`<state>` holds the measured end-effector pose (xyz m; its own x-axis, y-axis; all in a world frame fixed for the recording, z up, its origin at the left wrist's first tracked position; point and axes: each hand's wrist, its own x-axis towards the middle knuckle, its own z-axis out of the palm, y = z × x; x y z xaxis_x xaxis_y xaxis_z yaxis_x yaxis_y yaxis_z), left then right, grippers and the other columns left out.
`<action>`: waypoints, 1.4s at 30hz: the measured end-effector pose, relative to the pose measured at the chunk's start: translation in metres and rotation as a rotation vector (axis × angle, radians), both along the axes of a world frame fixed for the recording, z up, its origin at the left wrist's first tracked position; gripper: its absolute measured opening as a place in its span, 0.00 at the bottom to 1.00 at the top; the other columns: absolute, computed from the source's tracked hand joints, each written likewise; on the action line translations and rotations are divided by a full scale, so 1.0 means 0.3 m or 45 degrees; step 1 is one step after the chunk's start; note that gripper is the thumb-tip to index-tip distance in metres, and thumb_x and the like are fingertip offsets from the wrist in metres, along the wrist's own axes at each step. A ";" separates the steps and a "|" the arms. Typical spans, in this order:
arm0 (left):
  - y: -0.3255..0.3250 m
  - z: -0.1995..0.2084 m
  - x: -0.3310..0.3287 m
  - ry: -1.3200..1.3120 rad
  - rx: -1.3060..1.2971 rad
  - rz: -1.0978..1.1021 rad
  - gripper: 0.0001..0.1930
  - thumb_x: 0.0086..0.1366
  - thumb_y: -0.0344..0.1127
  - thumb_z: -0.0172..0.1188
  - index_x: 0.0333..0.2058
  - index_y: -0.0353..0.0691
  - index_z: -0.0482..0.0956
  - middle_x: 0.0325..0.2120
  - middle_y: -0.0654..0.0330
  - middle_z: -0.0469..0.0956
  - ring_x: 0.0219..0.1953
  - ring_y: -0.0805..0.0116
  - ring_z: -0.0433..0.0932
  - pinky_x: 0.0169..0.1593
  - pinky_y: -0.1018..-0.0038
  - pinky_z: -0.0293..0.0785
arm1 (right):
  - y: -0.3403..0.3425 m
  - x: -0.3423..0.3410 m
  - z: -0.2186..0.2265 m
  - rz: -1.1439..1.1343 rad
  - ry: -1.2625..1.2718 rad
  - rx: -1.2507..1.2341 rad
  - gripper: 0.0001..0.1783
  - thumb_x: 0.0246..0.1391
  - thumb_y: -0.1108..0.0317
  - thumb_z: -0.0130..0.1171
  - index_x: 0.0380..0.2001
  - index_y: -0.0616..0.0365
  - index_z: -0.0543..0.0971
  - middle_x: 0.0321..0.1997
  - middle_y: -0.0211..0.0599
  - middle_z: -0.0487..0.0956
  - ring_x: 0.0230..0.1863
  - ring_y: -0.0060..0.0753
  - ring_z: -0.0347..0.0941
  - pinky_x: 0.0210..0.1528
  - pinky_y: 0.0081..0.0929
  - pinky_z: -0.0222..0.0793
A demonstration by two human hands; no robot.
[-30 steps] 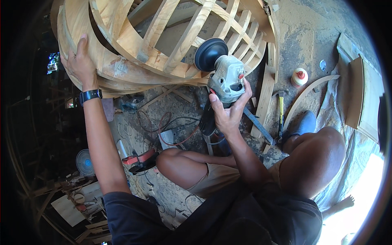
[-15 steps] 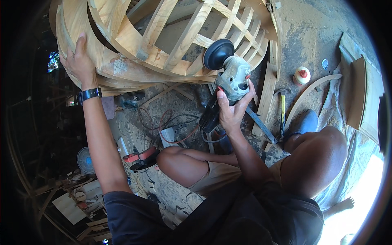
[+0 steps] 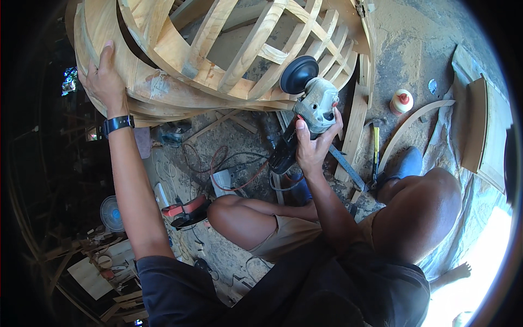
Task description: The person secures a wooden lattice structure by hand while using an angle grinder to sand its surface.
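The wooden frame [image 3: 253, 43] spans ten to one o'clock. The left hand [image 3: 106, 86] lies on it at ten; whether gripping, I cannot tell. The right hand [image 3: 317, 147] holds a sander [image 3: 317, 103] at one. Likely best: press the black pad [image 3: 299, 75] lightly, evenly.

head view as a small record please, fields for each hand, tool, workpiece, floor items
left hand: resting on the slatted wooden frame
right hand: gripping the handheld power tool
tool pad: round, black, in front of the slats in view; contact unclear
workpiece: pale wood, curved outer planks, crossing slats
floor, right side: white bottle with red cap, yellow-handled hammer, curved wooden strip
left wrist: dark watch
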<state>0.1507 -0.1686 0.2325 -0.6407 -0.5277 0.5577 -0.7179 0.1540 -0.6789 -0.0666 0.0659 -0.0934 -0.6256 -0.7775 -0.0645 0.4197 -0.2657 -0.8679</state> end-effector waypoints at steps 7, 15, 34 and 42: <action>-0.012 0.023 0.033 -0.023 -0.020 -0.028 0.18 0.71 0.36 0.48 0.54 0.50 0.83 0.51 0.49 0.81 0.59 0.45 0.72 0.68 0.56 0.57 | -0.003 0.008 -0.046 -0.048 0.023 0.003 0.46 0.58 0.64 0.67 0.68 0.67 0.49 0.63 0.50 0.60 0.62 0.38 0.62 0.66 0.37 0.57; -0.021 0.011 0.034 -0.040 -0.020 -0.020 0.18 0.71 0.35 0.48 0.53 0.49 0.83 0.50 0.49 0.82 0.58 0.47 0.74 0.68 0.55 0.57 | -0.004 -0.025 -0.105 -0.099 -0.067 0.069 0.42 0.63 0.58 0.63 0.68 0.64 0.51 0.59 0.46 0.67 0.57 0.34 0.68 0.64 0.34 0.61; -0.022 0.013 0.022 0.000 -0.012 -0.064 0.19 0.70 0.33 0.48 0.53 0.49 0.84 0.49 0.50 0.83 0.56 0.45 0.75 0.66 0.56 0.60 | 0.000 0.044 -0.202 -0.052 -0.126 0.107 0.44 0.59 0.62 0.66 0.67 0.67 0.51 0.61 0.51 0.62 0.62 0.39 0.62 0.67 0.38 0.55; -0.022 0.015 0.028 -0.005 -0.059 -0.034 0.18 0.70 0.34 0.48 0.53 0.49 0.84 0.50 0.51 0.82 0.57 0.47 0.74 0.66 0.59 0.60 | -0.020 0.027 -0.164 -0.123 0.005 0.087 0.40 0.64 0.59 0.62 0.67 0.66 0.52 0.57 0.46 0.69 0.55 0.33 0.69 0.63 0.33 0.63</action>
